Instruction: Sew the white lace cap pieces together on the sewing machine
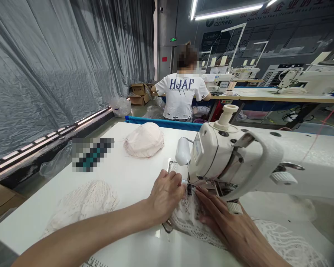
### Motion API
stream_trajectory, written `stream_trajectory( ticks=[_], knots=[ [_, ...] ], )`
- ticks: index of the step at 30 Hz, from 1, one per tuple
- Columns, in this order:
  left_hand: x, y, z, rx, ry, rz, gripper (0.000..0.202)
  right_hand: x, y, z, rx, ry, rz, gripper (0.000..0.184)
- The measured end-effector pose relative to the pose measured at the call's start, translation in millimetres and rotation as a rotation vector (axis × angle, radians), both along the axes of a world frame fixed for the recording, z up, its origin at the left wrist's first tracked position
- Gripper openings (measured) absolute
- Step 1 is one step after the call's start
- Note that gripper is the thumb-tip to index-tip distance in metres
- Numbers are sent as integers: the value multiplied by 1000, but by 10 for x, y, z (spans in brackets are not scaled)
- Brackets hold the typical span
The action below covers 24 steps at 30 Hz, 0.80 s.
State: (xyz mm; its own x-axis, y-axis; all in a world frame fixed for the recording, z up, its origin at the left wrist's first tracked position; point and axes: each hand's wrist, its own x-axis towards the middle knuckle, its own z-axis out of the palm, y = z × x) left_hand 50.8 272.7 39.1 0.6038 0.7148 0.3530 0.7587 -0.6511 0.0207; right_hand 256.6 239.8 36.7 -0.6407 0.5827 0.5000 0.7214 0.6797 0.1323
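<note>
Filling the foreground, table: white, glossy.
Sewing machine: white, standing on the table's right half.
Loose lace piece: cream, lying at left, behind the left forearm.
Worked lace: white, between the two hands, by the machine's presser foot.
Right hand: fingers straight, laid on the worked lace; whether it pinches, cannot tell.
Left hand: fingers curled at the lace's left edge; grip hidden.
Cloth cup: pale pink, domed, beyond the left hand.
</note>
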Motion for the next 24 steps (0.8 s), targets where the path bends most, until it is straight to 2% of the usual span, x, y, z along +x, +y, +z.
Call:
stream_trajectory(
  ticks=[5, 8, 10, 12, 13, 16, 20, 24],
  knots=[
    [-74, -119, 83, 29, 3, -21, 8, 22, -51, 11, -133, 8, 67, 39],
    [-153, -312, 162, -17, -76, -184, 12, 12, -183, 71, -200, 29, 159, 41],
    [-190, -436, 186, -68, -146, -306, 27, -18, -281, 116, -207, 42, 212, 48],
    [-198, -522, 178, -87, -161, -356, 40, -64, -353, 143, -175, 76, 229, 52],
    [-192, -547, 166, -75, -154, -354, 39, -89, -375, 148, -147, 100, 226, 48],
    [-149, -564, 130, -14, -147, -317, 14, -152, -387, 141, -97, 188, 190, 21],
    [-84, -532, 120, 23, -224, -233, 23, -177, -356, 148, -106, 253, 159, 30],
    [-24, -523, 102, 61, -267, -227, 24, -182, -341, 170, -116, 273, 136, 25]
  ],
)
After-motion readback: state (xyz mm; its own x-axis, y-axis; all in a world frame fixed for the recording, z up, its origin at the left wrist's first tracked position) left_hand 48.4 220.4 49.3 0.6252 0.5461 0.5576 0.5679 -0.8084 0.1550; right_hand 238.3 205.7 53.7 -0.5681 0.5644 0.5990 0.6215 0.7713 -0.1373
